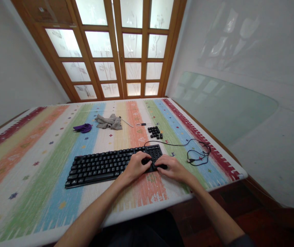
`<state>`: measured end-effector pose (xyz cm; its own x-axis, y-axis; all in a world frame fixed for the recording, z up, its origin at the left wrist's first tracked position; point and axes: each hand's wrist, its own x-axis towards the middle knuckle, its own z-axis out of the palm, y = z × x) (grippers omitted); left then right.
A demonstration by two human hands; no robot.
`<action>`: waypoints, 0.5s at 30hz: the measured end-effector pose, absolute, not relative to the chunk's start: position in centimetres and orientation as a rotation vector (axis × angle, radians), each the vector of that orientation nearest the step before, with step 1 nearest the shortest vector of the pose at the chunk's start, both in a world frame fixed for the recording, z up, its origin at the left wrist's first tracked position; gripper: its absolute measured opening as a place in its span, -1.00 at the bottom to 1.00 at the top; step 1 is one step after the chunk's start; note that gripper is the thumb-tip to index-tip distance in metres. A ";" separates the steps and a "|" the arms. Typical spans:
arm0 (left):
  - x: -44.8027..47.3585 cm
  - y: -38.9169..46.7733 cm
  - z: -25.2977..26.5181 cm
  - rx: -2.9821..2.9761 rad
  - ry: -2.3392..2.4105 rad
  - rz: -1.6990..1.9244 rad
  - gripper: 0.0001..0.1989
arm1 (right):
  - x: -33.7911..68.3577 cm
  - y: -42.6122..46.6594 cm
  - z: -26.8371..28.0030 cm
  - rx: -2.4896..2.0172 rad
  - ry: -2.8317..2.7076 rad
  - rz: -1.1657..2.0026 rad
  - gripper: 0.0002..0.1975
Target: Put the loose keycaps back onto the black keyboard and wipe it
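Note:
A black keyboard lies slightly askew near the table's front edge. On its number pad, at the right end, the usual raised keycaps are largely absent. My left hand rests over the left side of that pad, its thumb and fingers curled together on the keyboard. From the right, my right hand reaches the keyboard's right edge, its fingertips closed on the pad. Any small part between the fingers is too hidden to make out. Several loose black keycaps sit behind the pad.
The keyboard's black cable coils at the right, ending in a USB plug. Behind lie a wire-ended tool with a black handle, a thin rod, a grey cloth and a purple cloth. A striped cloth covers the table.

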<state>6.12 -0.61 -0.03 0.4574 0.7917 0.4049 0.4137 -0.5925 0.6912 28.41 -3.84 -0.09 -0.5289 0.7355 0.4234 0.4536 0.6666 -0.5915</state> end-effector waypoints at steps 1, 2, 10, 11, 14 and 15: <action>6.2 -0.6 -0.1 2.210 1.009 1.003 -0.87 | 28.4 -3.8 -0.2 -0.900 -2.216 0.533 -0.83; 6.2 -0.6 -0.1 2.215 1.015 1.015 -0.88 | 28.5 -3.8 -0.2 -0.887 -2.218 0.520 -0.83; 6.0 0.3 -0.2 2.271 1.046 1.109 -0.89 | 28.0 -4.0 -0.2 -0.801 -2.192 0.477 -0.85; 6.0 0.4 -0.2 2.287 1.033 1.093 -0.88 | 27.8 -4.0 -0.2 -0.792 -2.191 0.485 -0.85; 6.1 0.8 -0.3 2.321 1.013 1.056 -0.89 | 27.5 -4.0 0.0 -0.772 -2.208 0.508 -0.86; 6.2 0.9 -0.4 2.325 1.015 1.049 -0.89 | 27.5 -3.9 0.0 -0.769 -2.218 0.509 -0.86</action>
<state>6.16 0.87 -0.37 0.4564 0.7493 0.4798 0.4546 -0.6599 0.5982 27.52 -3.95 0.02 -0.5607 0.6568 0.5042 0.3710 0.7437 -0.5561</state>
